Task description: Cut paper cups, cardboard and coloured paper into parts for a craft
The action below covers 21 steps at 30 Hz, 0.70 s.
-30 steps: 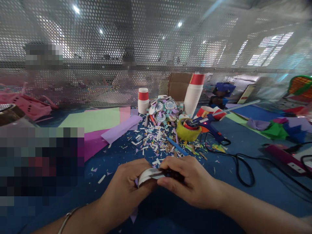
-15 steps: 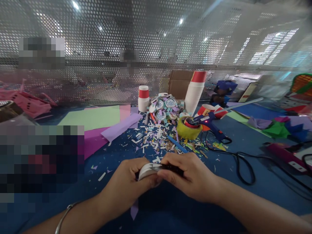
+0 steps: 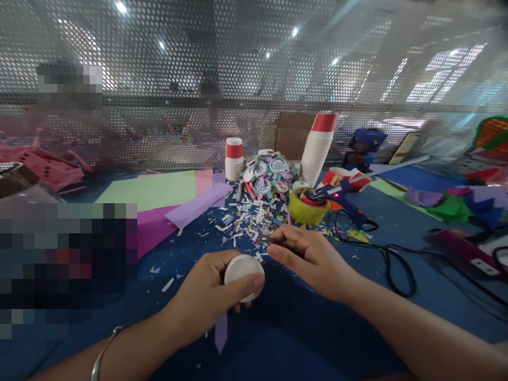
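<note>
While the left hand (image 3: 206,293) grips a round white disc (image 3: 241,269) above the blue tabletop (image 3: 293,338), thumb across its face, the right hand (image 3: 319,264) hovers just apart, fingers curled, near scattered paper scraps (image 3: 254,219); whether it holds anything is unclear.

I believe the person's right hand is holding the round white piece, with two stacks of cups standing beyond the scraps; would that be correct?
Not quite: the head view shows the left hand holding the round white piece, not the right hand.
</note>
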### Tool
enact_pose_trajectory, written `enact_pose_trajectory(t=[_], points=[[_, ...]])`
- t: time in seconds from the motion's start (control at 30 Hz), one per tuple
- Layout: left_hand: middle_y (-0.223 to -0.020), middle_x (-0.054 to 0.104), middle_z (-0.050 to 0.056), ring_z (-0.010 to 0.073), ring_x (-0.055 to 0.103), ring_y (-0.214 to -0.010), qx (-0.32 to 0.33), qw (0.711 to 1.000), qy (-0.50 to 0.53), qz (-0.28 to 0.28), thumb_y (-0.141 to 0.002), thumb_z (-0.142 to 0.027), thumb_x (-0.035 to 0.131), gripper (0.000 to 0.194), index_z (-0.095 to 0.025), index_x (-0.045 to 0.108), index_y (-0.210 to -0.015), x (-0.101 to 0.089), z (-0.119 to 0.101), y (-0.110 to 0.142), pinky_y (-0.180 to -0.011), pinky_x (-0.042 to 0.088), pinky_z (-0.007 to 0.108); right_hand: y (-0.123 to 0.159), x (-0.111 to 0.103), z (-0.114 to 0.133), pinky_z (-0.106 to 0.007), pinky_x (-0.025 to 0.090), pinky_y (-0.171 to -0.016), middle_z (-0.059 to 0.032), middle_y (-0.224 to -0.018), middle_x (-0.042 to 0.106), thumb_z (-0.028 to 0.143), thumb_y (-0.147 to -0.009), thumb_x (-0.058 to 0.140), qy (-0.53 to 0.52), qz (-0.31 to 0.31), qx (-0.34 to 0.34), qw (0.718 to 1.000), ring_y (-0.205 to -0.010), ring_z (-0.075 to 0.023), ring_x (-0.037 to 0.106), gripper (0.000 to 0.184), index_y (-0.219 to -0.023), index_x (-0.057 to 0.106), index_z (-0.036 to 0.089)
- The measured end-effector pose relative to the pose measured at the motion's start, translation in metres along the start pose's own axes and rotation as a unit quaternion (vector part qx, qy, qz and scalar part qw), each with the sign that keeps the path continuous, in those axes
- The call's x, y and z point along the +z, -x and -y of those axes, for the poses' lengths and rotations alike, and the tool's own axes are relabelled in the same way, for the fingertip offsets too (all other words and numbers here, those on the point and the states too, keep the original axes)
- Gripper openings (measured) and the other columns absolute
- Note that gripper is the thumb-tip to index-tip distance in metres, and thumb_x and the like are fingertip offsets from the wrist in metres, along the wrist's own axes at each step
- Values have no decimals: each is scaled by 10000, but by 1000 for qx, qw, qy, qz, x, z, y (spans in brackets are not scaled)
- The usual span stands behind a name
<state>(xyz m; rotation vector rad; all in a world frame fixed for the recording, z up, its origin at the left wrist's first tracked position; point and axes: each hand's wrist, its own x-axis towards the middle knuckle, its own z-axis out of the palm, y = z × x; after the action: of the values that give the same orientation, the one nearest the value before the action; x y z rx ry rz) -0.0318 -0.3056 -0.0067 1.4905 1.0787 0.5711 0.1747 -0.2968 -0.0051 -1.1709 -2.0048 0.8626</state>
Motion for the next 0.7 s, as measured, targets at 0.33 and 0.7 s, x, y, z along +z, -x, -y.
enact_pose_trajectory(t=[0.33,0.7], points=[[-628,561,-36,71,536,-535,30,999,35,-3,-810,-411,646,273,-158,569,-742,-1,1,1,-450,430,143,3,3,1,-239,302,-504,36,-651,481,460,-910,524,10,63,-13,998,-558,-90,400,298,-811,546,180],[-653,534,-36,82,499,-561,66,996,-65,-20,-854,-437,589,291,-164,576,-755,-1,6,2,-513,424,180,3,2,0,-233,301,-491,44,-623,488,453,-921,522,32,82,-37,995,-545,-82,409,298,-828,577,175]])
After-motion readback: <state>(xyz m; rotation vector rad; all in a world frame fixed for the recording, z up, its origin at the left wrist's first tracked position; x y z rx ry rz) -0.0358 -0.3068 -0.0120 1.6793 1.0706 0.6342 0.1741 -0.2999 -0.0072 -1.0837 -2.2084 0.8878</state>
